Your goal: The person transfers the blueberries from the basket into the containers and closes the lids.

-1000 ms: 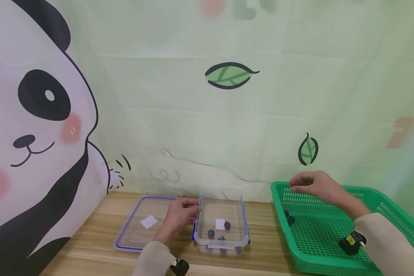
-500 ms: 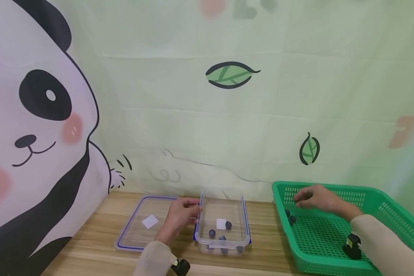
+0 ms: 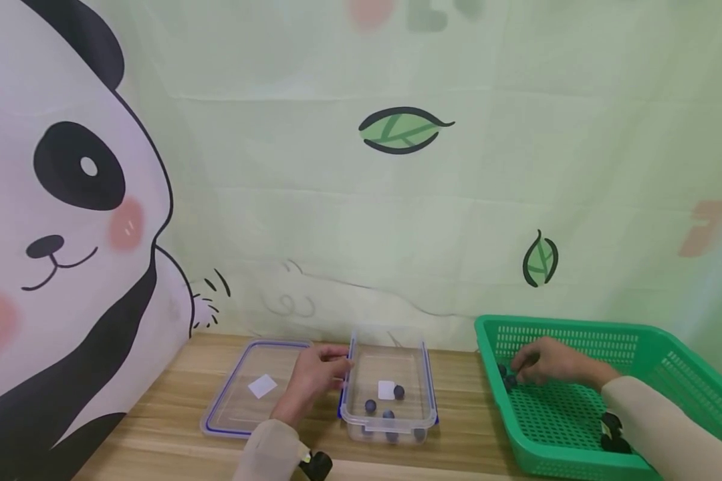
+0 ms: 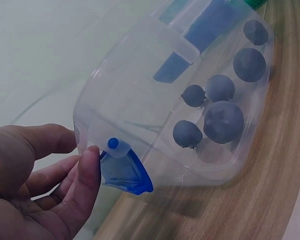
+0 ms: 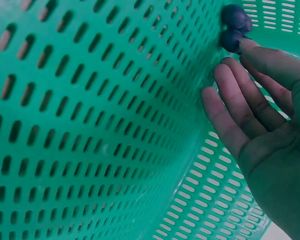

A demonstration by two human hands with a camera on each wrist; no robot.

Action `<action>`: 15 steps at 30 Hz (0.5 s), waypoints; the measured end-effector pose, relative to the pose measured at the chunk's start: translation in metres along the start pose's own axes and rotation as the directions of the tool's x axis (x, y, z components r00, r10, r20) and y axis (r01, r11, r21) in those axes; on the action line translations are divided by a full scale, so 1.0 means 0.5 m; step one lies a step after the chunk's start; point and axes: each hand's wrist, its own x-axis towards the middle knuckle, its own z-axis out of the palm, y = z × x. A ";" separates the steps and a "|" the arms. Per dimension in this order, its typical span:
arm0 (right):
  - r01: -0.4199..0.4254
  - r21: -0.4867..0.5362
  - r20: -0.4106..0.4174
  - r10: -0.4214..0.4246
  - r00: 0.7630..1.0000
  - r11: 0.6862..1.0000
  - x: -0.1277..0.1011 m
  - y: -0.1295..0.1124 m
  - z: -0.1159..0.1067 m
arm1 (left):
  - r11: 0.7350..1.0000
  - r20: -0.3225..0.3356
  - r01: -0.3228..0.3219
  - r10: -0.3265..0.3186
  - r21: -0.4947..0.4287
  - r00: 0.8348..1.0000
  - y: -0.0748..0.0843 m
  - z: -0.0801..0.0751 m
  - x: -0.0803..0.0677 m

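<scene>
Panda-print backdrop (image 3: 66, 200) behind a wooden worktop (image 3: 174, 374). Green slotted basket (image 3: 668, 354) at the right end of the worktop, clear plastic container (image 3: 388, 374) with blue clips in the middle, its flat lid (image 3: 247, 387) lying just left of it with a white sticker on top.

Left hand (image 3: 313, 377) sits between lid and container — fingers lightly curled, thumb and fingertips against the container's left wall by the blue clip (image 4: 124, 172); a loose steadying hold, not a tight one.

Right hand (image 3: 547, 364) is down inside the basket at its left end, fingers nearly straight and relaxed. In the right wrist view a fingertip (image 5: 250, 47) touches one of two blueberries (image 5: 235, 27) lying against the basket wall; nothing pinched or lifted.

Several more blueberries (image 4: 222, 120) lie on the container floor, clustered toward its near end — six show in the left wrist view. Small black wrist cameras on both sleeves.
</scene>
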 end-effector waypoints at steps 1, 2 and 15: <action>-0.006 -0.003 0.000 0.006 1.000 1.000 0.001 0.001 0.002 | 1.000 0.001 0.000 0.000 -0.001 1.000 0.000 0.000 0.000; -0.006 -0.007 0.002 0.006 1.000 1.000 0.002 0.002 0.003 | 1.000 0.001 -0.001 0.001 -0.004 1.000 -0.001 0.000 0.000; -0.016 -0.076 -0.012 0.015 1.000 0.997 0.015 0.003 0.014 | 1.000 0.005 -0.012 0.012 -0.010 1.000 -0.002 -0.001 0.001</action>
